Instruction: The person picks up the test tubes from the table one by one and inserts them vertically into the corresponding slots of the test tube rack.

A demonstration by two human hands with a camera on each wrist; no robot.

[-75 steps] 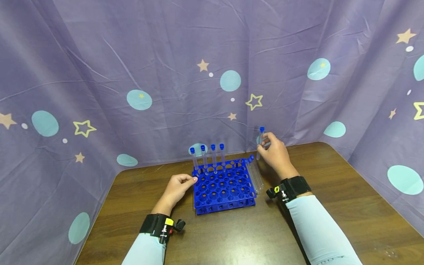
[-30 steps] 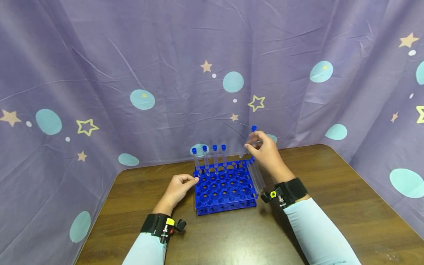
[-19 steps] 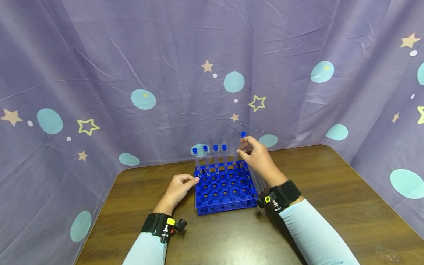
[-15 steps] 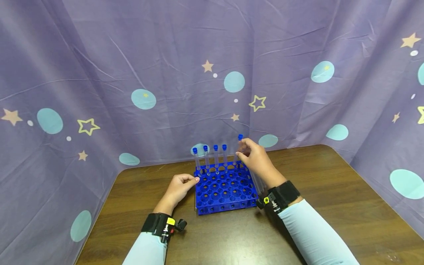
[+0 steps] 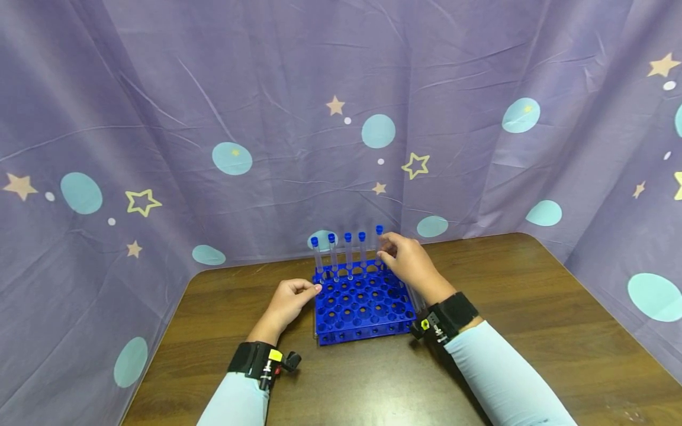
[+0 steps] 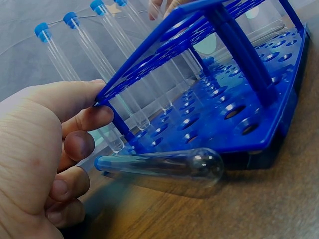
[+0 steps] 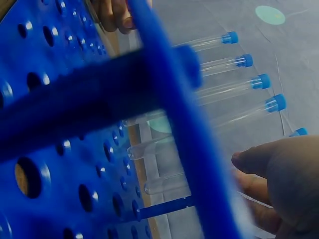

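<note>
A blue test tube rack (image 5: 341,326) stands on the table, with several blue-capped test tubes (image 5: 348,248) upright in its back row. My left hand (image 5: 286,305) pinches the rack's back left corner, thumb above and index finger below the top plate, as the left wrist view shows. At the right part of that row, my right hand (image 5: 409,260) holds another test tube (image 5: 379,231) between thumb and fingers, its lower part down at the rack. In the right wrist view its blue cap (image 7: 300,132) shows past the hand.
One capped tube (image 6: 159,164) lies on the table along the rack's left side. More tubes (image 5: 418,300) lie along the right side, partly hidden by the right wrist. A patterned purple curtain (image 5: 277,195) hangs behind the wooden table (image 5: 362,384).
My right hand has carried the test tube leftward from beyond the rack's right side and lowered it into the back row. The left hand keeps its hold on the rack corner.
</note>
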